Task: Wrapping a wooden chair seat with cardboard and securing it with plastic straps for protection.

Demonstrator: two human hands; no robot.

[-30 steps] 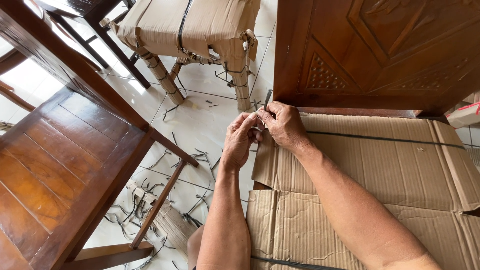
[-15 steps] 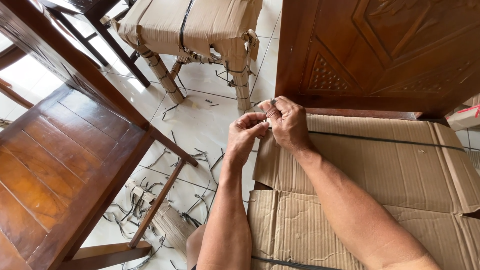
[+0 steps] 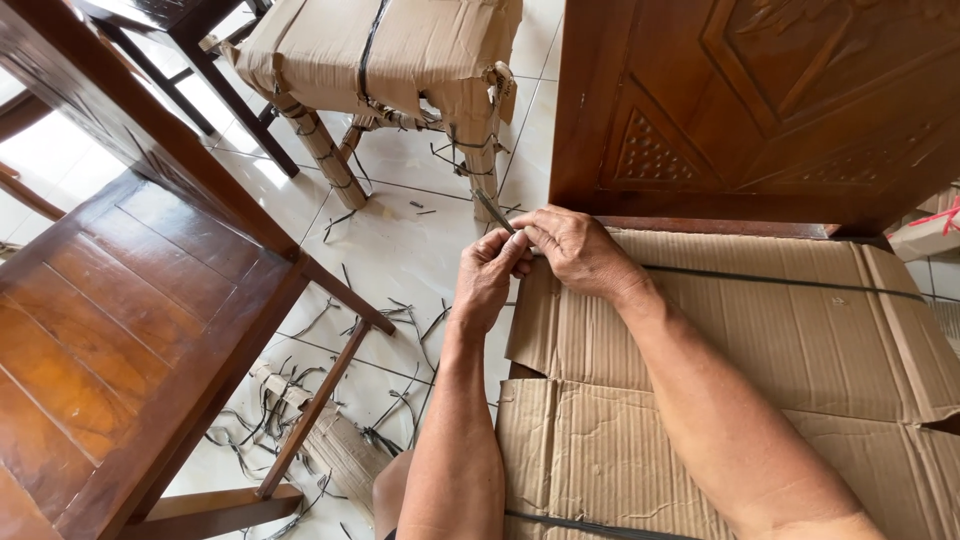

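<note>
— Black plastic, is that what you have hold of?

— Yes, a strap (image 3: 780, 281). Its long axis runs left to right across the cardboard (image 3: 760, 340), from my hands out toward the right edge. Its free end (image 3: 493, 212) sticks up past my fingers and points up and to the left.

— How do your hands stand?

— Both are closed in a pinch at the cardboard's left edge, touching each other. My left hand (image 3: 487, 280) grips the strap from below, my right hand (image 3: 575, 250) from above, fingers curled over it.

— How many straps?

— Two on this cardboard: the one I hold, and a second (image 3: 590, 525) near the bottom edge. Many cut bits (image 3: 400, 310) lie on the floor, too many to count.

— And furniture?

— One bare wooden chair (image 3: 130, 330) on my left, one stool (image 3: 390, 50) wrapped in cardboard and strapped ahead, one carved wooden panel (image 3: 760, 110) standing just behind the cardboard.

— What is underfoot?

— White glossy tiles (image 3: 400, 240), with daylight shining on them.
</note>
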